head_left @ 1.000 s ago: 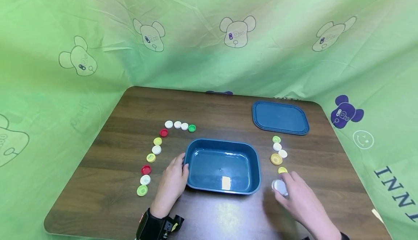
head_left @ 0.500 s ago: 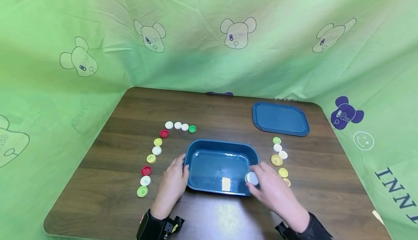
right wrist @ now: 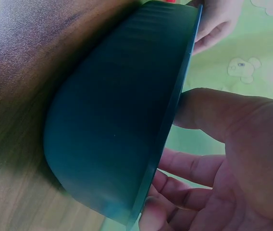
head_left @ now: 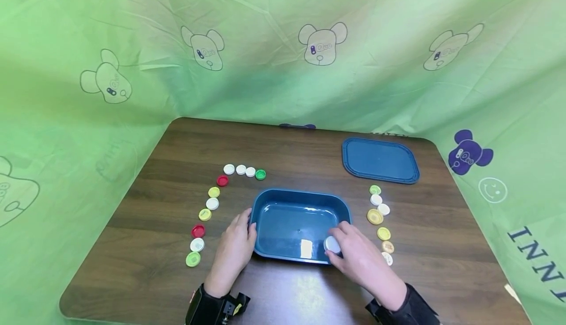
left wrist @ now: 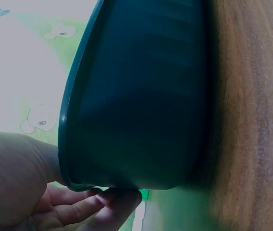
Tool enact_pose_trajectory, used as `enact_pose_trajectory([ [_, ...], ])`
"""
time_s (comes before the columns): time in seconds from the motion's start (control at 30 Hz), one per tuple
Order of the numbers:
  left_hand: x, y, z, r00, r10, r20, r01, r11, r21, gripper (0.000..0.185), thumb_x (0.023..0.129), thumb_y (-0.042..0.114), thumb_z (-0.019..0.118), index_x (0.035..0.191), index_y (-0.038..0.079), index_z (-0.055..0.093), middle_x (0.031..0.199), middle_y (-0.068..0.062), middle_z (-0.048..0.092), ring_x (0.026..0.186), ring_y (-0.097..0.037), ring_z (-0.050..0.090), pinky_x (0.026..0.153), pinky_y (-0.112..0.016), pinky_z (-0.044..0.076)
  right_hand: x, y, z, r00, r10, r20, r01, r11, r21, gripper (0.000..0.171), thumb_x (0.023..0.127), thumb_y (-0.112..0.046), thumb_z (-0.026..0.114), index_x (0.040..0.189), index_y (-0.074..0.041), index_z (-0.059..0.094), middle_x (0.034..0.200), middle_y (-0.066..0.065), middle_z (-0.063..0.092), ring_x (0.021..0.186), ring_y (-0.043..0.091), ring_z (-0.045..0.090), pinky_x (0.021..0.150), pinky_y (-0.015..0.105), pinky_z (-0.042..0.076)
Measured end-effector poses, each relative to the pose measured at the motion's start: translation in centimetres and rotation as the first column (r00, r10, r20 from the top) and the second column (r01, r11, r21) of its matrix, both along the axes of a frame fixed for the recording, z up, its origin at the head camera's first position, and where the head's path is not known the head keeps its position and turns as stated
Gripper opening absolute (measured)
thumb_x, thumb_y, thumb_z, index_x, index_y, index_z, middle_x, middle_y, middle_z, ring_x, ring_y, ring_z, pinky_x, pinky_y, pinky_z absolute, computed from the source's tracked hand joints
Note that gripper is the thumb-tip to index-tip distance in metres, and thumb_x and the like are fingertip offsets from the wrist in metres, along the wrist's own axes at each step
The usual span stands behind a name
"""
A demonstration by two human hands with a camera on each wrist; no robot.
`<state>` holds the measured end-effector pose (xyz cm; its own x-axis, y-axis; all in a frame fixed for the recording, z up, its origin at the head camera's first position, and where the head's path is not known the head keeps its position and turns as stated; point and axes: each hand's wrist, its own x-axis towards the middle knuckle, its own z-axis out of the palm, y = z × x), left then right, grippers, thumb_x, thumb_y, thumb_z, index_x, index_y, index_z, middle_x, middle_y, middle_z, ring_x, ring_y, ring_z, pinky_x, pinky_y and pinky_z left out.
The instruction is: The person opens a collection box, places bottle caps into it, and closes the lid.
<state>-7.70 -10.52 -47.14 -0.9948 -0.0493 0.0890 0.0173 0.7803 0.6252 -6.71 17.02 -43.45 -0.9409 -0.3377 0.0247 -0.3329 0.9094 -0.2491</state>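
Note:
In the head view, a blue plastic box (head_left: pixel 300 226) stands in the middle of the table. My left hand (head_left: pixel 236 239) grips its left rim, and in the left wrist view the fingers (left wrist: pixel 79 209) lie against the end of its wall (left wrist: pixel 141 110). My right hand (head_left: pixel 360 258) pinches a white bottle cap (head_left: pixel 332 245) between thumb and fingers, over the box's front right part. In the right wrist view the right thumb (right wrist: pixel 206 113) is at the rim, and the wall hides the cap.
A curved row of bottle caps in white, red, yellow and green runs left of the box, including a red cap (head_left: pixel 198 230). Another row with a yellow cap (head_left: pixel 375 217) lies to the right. A blue lid (head_left: pixel 380 160) rests at the back right. Green cloth (head_left: pixel 265 69) surrounds the table.
My right hand has carried the white cap leftward from the right row to over the box, uncovering caps near the row's front end. My left hand has stayed at the rim.

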Motion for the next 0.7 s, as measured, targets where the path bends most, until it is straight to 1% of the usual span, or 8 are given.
enact_pose_trajectory([
  [0.23,0.07,-0.06,-0.04,1.0,-0.002,-0.011,0.002,1.0,-0.001,0.041,0.1,0.011,0.061,0.136,-0.008,0.056,0.128,-0.026,0.063,0.113,-0.041,0.066,0.091,-0.056,0.055,-0.23,-0.02,-0.02,0.999,-0.014,0.029,0.014,1.0,0.005,0.04,0.081,-0.031,0.085,0.111,-0.008,0.073,0.101,0.001,0.062,0.081,0.01,0.053,0.07,0.028,0.053],
  [0.4,0.05,-0.03,-0.15,1.0,-0.002,-0.017,0.002,1.0,0.001,0.04,0.1,0.011,0.061,0.135,-0.008,0.056,0.127,-0.025,0.064,0.112,-0.041,0.066,0.091,-0.056,0.055,-0.29,0.1,0.03,1.0,-0.007,0.027,0.006,1.0,0.008,0.045,0.08,-0.033,0.086,0.114,-0.006,0.073,0.103,0.002,0.063,0.082,0.01,0.054,0.071,0.029,0.054],
  [0.7,-0.02,-0.09,0.03,1.0,0.0,0.008,0.0,1.0,-0.002,0.041,0.1,0.012,0.061,0.136,-0.008,0.055,0.129,-0.026,0.063,0.114,-0.041,0.065,0.091,-0.056,0.055,-0.22,0.2,0.13,1.0,-0.005,0.002,0.005,1.0,-0.017,0.04,0.082,-0.03,0.085,0.113,-0.008,0.073,0.103,0.001,0.064,0.084,0.01,0.057,0.072,0.031,0.054],
])
